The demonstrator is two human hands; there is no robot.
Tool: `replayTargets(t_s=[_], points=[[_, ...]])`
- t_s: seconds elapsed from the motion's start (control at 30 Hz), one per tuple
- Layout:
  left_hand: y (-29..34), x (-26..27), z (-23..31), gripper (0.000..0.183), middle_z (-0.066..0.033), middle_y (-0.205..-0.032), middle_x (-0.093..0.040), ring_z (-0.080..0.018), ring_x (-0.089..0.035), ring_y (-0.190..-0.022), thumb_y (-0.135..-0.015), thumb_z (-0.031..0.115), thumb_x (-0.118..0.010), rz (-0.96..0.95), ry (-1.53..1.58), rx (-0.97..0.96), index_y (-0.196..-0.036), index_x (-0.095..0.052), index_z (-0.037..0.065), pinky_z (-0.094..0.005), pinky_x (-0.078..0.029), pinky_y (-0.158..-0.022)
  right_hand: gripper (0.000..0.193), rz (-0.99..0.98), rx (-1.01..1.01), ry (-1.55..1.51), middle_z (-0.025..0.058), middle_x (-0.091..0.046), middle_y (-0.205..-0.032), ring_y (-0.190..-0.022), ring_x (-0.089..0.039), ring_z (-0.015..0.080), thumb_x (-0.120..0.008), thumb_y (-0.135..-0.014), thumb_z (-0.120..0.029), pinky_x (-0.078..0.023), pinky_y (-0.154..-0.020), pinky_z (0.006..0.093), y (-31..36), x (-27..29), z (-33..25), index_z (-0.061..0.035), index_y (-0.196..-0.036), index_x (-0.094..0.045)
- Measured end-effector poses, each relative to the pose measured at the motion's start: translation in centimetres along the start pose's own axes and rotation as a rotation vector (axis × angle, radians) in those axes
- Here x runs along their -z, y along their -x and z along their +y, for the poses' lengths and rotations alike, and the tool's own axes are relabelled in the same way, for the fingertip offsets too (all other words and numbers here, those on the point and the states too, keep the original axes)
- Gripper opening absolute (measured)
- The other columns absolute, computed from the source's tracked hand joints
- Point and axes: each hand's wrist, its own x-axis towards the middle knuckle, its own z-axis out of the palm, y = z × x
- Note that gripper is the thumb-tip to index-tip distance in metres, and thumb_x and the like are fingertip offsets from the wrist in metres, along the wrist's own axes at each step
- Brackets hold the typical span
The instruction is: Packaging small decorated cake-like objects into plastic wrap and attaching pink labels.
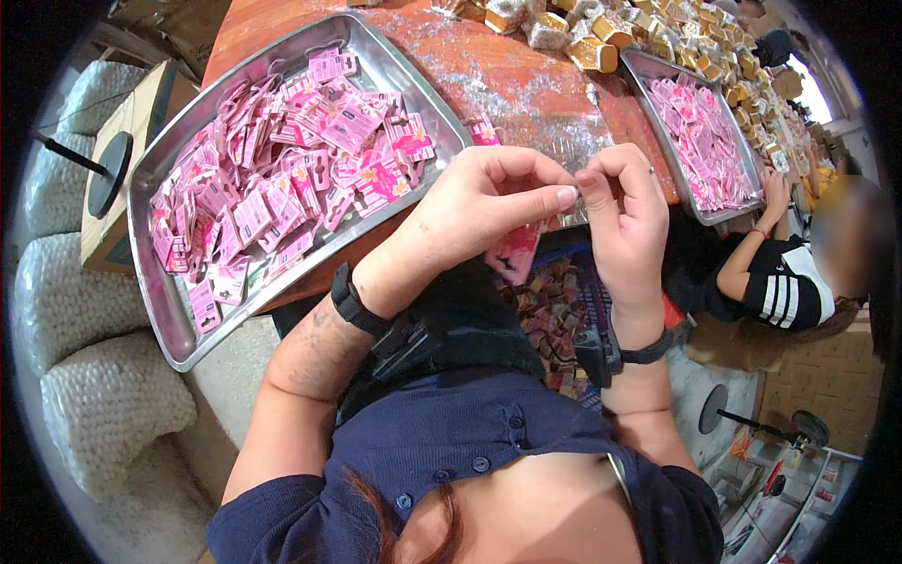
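My left hand [484, 202] is closed, thumb and forefinger pinched at the tips. A pink printed card [514, 254] with a hang hole sticks out beneath its palm and looks held by the curled fingers, which are partly hidden. Close against it, my right hand [628, 211] also pinches with thumb and forefinger. Whatever lies between the fingertips is too small to make out. To the left, a metal tray [155, 273] holds a heap of similar pink cards [282, 179]. Another pink card [483, 130] lies on the table just beyond my left hand.
The reddish table [489, 70] carries many small gold-and-clear boxes [601, 47] at the back. A second metal tray [648, 70] of pink pieces stands right, near a co-worker's hand [775, 193]. Below my hands is a blue crate [587, 310] of small pieces. Bubble-wrapped packs [113, 404] stand left.
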Motion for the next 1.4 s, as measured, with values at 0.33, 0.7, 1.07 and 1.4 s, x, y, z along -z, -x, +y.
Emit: replayTargets(t_s=[0.33,0.7,1.07,1.4], points=[[0.4,1.5,-0.7,0.015,0.0012,-0.093,-0.067,-0.005,-0.059,-0.085,-0.092,0.009,-0.068,0.191,0.017,-0.273,-0.104,-0.068,0.0,-0.0212,-0.048,-0.077,0.041,-0.264,-0.16,-0.274,0.0073,-0.064,-0.097,-0.092,-0.06,0.0185,-0.068,-0.092,-0.039,-0.049,-0.083,0.0316,-8.4,0.6,4.1,-0.0016,-0.106,-0.061],[1.5,1.3,0.6,0.013,0.0024,-0.085,-0.066,-0.0041,-0.058,-0.076,-0.091,0.009,-0.069,0.172,0.022,-0.265,-0.1,-0.069,0.0,-0.0197,-0.047,-0.068,0.053,0.029,-0.098,0.574,0.021,-0.068,-0.105,-0.101,-0.065,0.0397,-0.07,-0.08,-0.03,-0.05,-0.087,0.0456,-16.4,4.0,23.0,-0.0083,-0.125,-0.053],[1.9,0.1,2.6,0.011,0.0043,-0.08,-0.063,-0.0016,-0.055,-0.074,-0.09,0.009,-0.069,0.18,-0.144,-0.397,-0.093,-0.067,-0.001,-0.0184,-0.044,-0.065,0.05,0.022,-0.617,-0.783,0.0064,-0.066,-0.116,-0.092,-0.067,0.0155,-0.048,-0.093,-0.036,-0.055,-0.066,0.0296,-6.6,3.6,2.4,-0.0066,-0.133,-0.053],[4.0,-1.2,3.4,0.012,0.0027,-0.078,-0.065,-0.0019,-0.055,-0.07,-0.088,0.008,-0.069,0.26,-0.319,-0.484,-0.093,-0.068,-0.002,-0.0183,-0.044,-0.062,0.055,-0.075,-0.592,-0.886,0.0144,-0.061,-0.126,-0.112,-0.063,0.0243,-0.042,-0.093,-0.035,-0.055,-0.091,0.0398,-4.2,3.7,-1.8,0.0007,-0.134,-0.049]])
